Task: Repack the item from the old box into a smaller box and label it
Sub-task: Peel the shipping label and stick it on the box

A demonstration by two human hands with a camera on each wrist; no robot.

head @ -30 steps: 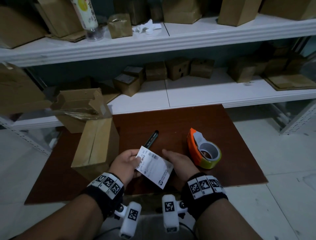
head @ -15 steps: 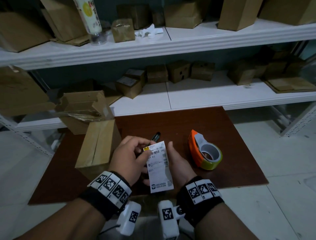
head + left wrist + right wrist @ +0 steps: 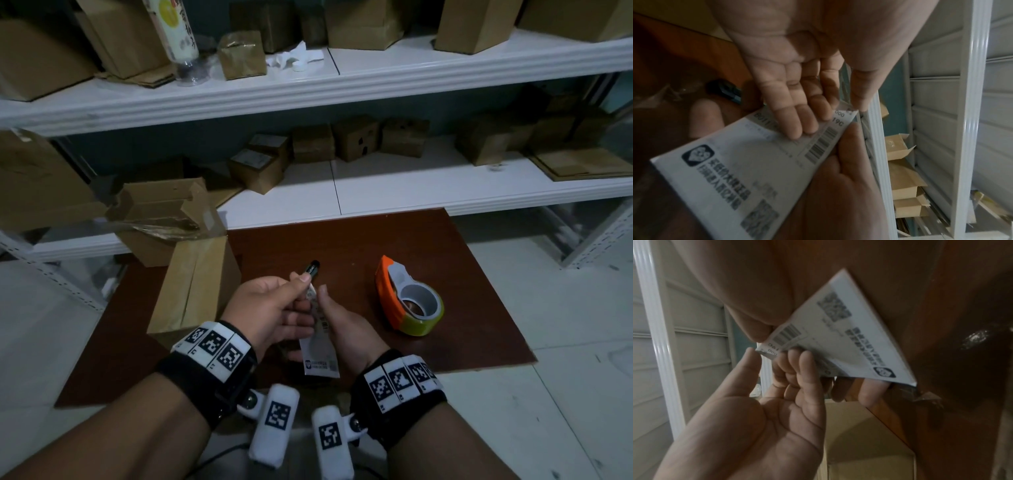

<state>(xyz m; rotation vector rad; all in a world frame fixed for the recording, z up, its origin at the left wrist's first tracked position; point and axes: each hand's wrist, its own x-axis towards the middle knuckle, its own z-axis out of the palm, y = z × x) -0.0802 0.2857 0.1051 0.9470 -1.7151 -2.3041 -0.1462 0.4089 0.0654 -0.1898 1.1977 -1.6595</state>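
Observation:
A white shipping label (image 3: 319, 358) with a barcode stands almost edge-on between my two hands over the brown board (image 3: 462, 325). My left hand (image 3: 301, 291) pinches the label's (image 3: 735, 170) top corner between thumb and fingers. My right hand (image 3: 325, 308) holds the label (image 3: 849, 337) from the other side, thumb on the printed face and fingers behind it. A closed brown cardboard box (image 3: 195, 291) stands just left of my left hand. An opened, torn box (image 3: 164, 212) sits behind it against the lower shelf.
An orange tape dispenser (image 3: 407, 301) with yellowish tape lies on the board to the right of my hands. A black marker (image 3: 312, 266) lies just beyond my fingers. White shelves (image 3: 445, 192) with several cardboard boxes rise behind the board. Pale floor tiles surround it.
The label has turned from lying flat and slanted to standing nearly upright. My left hand has slid up to its top corner and both hands have drawn closer together.

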